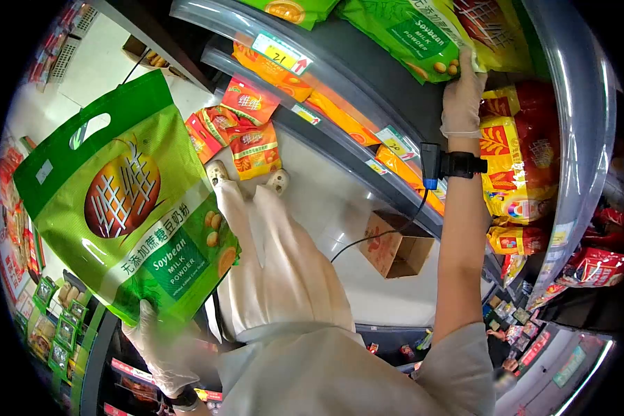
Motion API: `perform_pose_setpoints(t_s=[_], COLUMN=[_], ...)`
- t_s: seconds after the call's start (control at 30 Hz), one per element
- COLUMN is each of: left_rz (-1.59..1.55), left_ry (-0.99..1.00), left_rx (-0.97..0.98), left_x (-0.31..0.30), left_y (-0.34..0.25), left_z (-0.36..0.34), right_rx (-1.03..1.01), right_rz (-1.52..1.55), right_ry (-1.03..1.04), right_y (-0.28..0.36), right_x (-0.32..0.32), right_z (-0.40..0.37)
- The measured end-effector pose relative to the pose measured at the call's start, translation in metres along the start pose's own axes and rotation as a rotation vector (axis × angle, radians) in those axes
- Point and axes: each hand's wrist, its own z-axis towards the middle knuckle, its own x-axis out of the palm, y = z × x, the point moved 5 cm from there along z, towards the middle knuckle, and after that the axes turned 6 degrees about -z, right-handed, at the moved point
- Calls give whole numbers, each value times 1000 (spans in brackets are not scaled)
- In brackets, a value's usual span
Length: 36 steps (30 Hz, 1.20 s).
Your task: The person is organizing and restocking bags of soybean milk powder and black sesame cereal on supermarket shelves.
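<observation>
A large green bag of soybean milk powder [128, 208] hangs at the left, its handle cut-out at the top. My left hand [156, 350], in a thin clear glove, is closed on the bag's bottom edge, thumb in front. On the upper shelf lies another green soybean milk powder bag [402, 38], with a yellow-green bag [496, 35] beside it. My gloved right hand [462, 100] reaches up to where these two meet and grips the lower edge there; its fingers are partly hidden.
Red and yellow packets [523, 159] fill the shelf section at the right. Orange packets [340, 118] sit on a lower shelf behind price tags [281, 55]. Several packets [254, 149] lie on the floor by my feet. An open cardboard box [395, 246] stands under the shelf.
</observation>
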Motion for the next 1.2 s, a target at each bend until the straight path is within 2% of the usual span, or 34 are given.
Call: perform_pose_setpoints(t_s=[0.07, 0.13, 0.2, 0.33, 0.37, 0.4, 0.43, 0.47, 0.5, 0.6, 0.67, 0.73, 0.77, 0.8, 0.87, 0.9, 0.93, 1.0, 1.07, 1.13, 1.2], left_rz=[-18, 19, 21, -32, -26, -21, 32, 24, 4, -17, -20, 2, -3, -7, -2, 3, 4, -18, -1, 13, 32], left_ry=[9, 3, 17, 40, 43, 45, 45, 40, 47, 50, 38, 32, 42, 54, 75, 93, 97, 105, 132, 166, 173], left_rx=[20, 17, 12, 58, 49, 41, -57, -56, -11, 24, 23, 0, -13, -28, -29, -29, -29, -18, -9, -2, -8], left_x=[5, 9, 17, 14, 14, 14, 13, 9, 4, 4, 2, 2, 4, 6, 8, 10, 14, 22, 27, 31, 33], left_y=[-3, -7, -11, -11, -11, -11, -15, -11, -4, -3, -1, -4, -4, -5, -7, -8, -10, -16, -18, -19, -17], left_z=[2, 1, 0, 3, 3, 3, 3, 5, 8, 9, 10, 11, 12, 12, 13, 14, 13, 11, 12, 11, 9], right_rx=[-3, 4, 16, -75, -21, -155, -76, 3, 109, 79, 87, 66, -94, -96, -37, 117, 116, 140, 179, -527, -493], right_rz=[166, 167, 161, -117, 0, -174, -157, -141, 43, -46, -28, -254, -450, -452, -333, 31, 31, 99, 137, -1382, -1381], right_ry=[-80, -82, -186, -193, -271, -227, -298, -369, -395, -477, -470, -355, -226, -227, -207, -227, -231, -95, -85, 94, 28], right_y=[-4, -10, -8, 9, 0, 7, 3, -1, -11, -10, -2, 9, 16, 15, 17, 17, 18, 17, 17, 34, 24], right_x=[-5, -7, -10, -22, -31, -35, -43, -49, -53, -53, -52, -47, -45, -49, -48, -45, -44, -36, -39, -35, -33], right_z=[-1, 0, -3, -21, -18, -26, -29, -29, -23, -26, -34, -42, -44, -46, -54, -59, -65, -73, -76, -80, -68])
